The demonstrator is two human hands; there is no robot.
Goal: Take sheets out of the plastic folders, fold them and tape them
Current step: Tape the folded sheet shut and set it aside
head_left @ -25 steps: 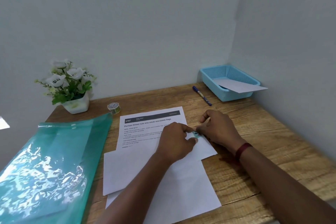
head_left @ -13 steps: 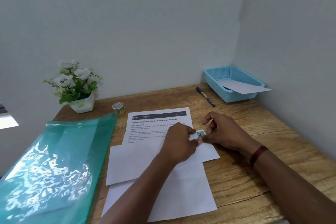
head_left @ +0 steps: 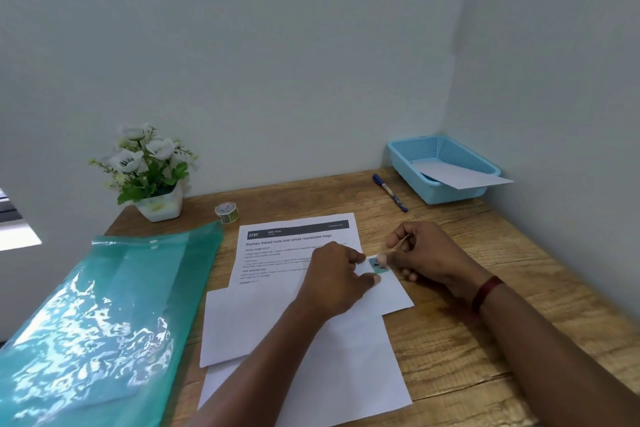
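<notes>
A folded white sheet (head_left: 249,322) lies mid-table on top of a printed sheet (head_left: 294,243) and a blank sheet (head_left: 346,374). A small greenish tape piece (head_left: 376,264) sits at the folded sheet's far right corner. My left hand (head_left: 337,282) pinches that corner, thumb and forefinger either side of the tape. My right hand (head_left: 426,256) is curled beside it, its thumb tip pressing on the tape, with a thin pale strip showing between its fingers. The teal plastic folder (head_left: 104,315) lies at the left. The tape roll (head_left: 227,212) stands behind the sheets.
A blue basket (head_left: 446,149) in the far right corner holds a folded white sheet. A blue pen (head_left: 389,191) lies next to it. A white pot of flowers (head_left: 152,177) stands at the back left. Walls close in behind and to the right.
My hands have drawn slightly apart, so the tape piece on the folded sheet's corner now shows between them. The sheets and folder have not moved.
</notes>
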